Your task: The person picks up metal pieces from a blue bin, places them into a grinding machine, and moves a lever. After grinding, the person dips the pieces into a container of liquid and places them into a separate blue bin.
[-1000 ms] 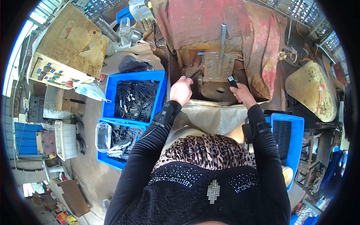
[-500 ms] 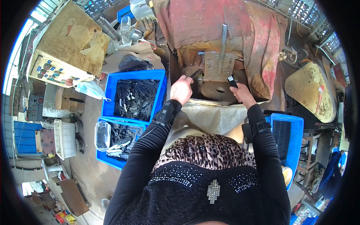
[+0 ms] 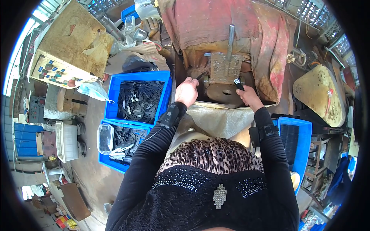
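Moved: almost nothing; both hands stayed at the machine.
Left hand [image 3: 187, 91]: fingers curled, pinched on a thin dark strip [image 3: 200, 76] by the left edge of the round metal block [image 3: 225, 92].
Right hand [image 3: 249, 97]: closed on a small black brush [image 3: 239, 83] at the block's right edge.
Risk: fingers maybe pinched, so near the press bar [image 3: 230, 38].
Upper blue crate [image 3: 139, 99]: full of dark strips.
Lower blue crate [image 3: 122, 144]: strips, plus a clear tub [image 3: 105, 138].
Right blue crate [image 3: 293, 143]: stacked dark strips.
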A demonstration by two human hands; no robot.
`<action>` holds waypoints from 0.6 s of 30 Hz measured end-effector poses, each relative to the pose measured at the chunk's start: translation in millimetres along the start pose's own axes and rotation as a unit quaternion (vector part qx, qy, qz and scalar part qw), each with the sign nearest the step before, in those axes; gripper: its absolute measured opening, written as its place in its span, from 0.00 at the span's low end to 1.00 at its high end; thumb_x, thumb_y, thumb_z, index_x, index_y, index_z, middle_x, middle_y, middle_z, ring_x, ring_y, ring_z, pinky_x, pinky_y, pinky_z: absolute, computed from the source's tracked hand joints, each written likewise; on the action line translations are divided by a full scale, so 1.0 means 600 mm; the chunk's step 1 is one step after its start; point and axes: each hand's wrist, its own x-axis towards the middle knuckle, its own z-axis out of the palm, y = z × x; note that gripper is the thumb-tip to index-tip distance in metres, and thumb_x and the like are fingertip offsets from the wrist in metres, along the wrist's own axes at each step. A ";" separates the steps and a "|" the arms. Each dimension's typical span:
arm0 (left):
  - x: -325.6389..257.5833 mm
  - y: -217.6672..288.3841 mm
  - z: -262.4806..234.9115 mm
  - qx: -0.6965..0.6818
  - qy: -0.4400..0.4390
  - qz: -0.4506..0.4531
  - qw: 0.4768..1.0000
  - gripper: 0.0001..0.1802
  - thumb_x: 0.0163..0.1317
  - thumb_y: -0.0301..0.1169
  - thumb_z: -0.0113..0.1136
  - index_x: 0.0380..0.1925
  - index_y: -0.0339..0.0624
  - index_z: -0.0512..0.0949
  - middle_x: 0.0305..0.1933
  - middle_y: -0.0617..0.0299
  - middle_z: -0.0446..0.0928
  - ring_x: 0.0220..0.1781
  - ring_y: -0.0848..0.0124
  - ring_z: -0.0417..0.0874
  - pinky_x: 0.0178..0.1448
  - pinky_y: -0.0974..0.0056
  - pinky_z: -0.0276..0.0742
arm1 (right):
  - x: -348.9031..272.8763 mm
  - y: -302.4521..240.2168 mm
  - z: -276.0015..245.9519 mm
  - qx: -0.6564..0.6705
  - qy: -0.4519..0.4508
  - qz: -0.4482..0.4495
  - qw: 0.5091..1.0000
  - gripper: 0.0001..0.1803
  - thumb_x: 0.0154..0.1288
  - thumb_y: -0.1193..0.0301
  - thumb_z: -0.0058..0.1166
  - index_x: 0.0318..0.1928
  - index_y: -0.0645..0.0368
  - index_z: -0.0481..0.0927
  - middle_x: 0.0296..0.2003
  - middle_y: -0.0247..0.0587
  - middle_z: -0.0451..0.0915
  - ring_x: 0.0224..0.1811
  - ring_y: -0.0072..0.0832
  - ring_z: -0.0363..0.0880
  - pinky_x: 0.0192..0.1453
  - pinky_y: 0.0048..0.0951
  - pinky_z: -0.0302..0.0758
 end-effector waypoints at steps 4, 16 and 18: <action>-0.002 0.000 0.000 -0.002 -0.006 -0.001 1.000 0.10 0.55 0.20 0.52 0.33 0.44 0.81 0.36 0.51 0.77 0.39 0.49 0.81 0.42 0.53 0.77 | 0.005 0.005 -0.001 0.000 -0.007 0.004 1.000 0.13 0.68 0.64 0.56 0.35 0.57 0.67 0.20 0.30 0.66 0.15 0.19 0.61 0.15 0.27 0.56; 0.002 0.000 -0.002 -0.009 -0.008 -0.006 1.000 0.10 0.55 0.20 0.52 0.33 0.43 0.81 0.35 0.50 0.77 0.40 0.49 0.80 0.43 0.53 0.77 | -0.001 -0.006 0.001 0.003 -0.003 0.014 1.000 0.12 0.68 0.65 0.56 0.35 0.56 0.68 0.20 0.28 0.65 0.14 0.18 0.60 0.14 0.26 0.56; 0.001 -0.002 0.000 -0.008 -0.006 -0.002 1.000 0.10 0.56 0.20 0.52 0.33 0.44 0.81 0.35 0.50 0.77 0.39 0.49 0.80 0.43 0.53 0.77 | -0.002 -0.006 0.001 0.005 -0.001 0.017 1.000 0.12 0.68 0.65 0.56 0.35 0.56 0.68 0.20 0.28 0.65 0.14 0.17 0.59 0.14 0.26 0.56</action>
